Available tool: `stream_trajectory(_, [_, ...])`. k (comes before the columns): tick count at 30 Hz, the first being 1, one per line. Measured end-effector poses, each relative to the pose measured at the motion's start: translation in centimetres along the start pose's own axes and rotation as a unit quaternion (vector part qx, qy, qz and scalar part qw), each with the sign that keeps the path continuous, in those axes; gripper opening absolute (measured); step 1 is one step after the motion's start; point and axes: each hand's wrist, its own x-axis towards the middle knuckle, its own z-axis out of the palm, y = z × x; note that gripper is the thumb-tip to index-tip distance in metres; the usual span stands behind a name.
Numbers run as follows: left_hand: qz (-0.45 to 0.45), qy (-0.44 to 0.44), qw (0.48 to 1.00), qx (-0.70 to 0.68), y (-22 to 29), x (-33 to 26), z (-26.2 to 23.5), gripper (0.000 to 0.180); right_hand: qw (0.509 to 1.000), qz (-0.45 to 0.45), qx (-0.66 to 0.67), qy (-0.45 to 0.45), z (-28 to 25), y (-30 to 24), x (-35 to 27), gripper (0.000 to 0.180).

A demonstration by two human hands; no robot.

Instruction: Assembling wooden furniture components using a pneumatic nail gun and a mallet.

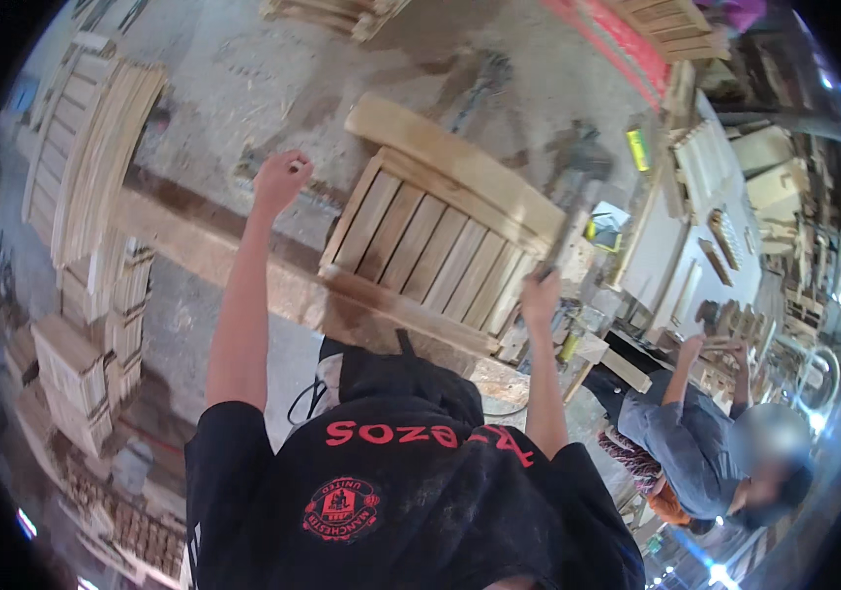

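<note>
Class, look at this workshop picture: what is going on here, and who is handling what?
A person in a black shirt stands at a slatted wooden panel on a workbench. The right hand grips a hammer, raised beside the panel. The left hand is a raised fist, apparently empty. A co-worker handles wood pieces at the right.

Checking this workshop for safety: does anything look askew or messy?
The slatted wooden panel sits tilted across a long plank, not square to it. The right hand grips a hammer raised over it; the left hand is fisted, apart.
</note>
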Motion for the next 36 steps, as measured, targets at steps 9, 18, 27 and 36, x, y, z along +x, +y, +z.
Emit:
stream_trajectory(9, [-0.048, -0.018, 0.998, -0.037, 1.4, 0.3, 0.1, 0.022, 0.881, 0.267, 0.361, -0.148, -1.5, -3.1, 9.2, 0.011])
stream_trajectory(18, [-0.071, -0.055, 0.996, -0.010, 0.5, 0.2, -0.7, 0.024, 0.921, 0.137, 0.300, -0.207, 3.7, -5.1, 17.0, 0.017])
stream_trajectory(27, [-0.032, 0.006, 0.999, -0.024, 0.8, 0.0, -0.8, 0.018, 0.946, 0.104, 0.281, -0.119, 6.2, -5.5, 27.2, 0.025])
stream_trajectory(36, [-0.094, -0.610, 0.778, 0.122, 21.3, 10.2, -8.0, 0.031, 0.722, 0.377, 0.576, 0.069, 0.6, -10.4, 19.7, 0.028])
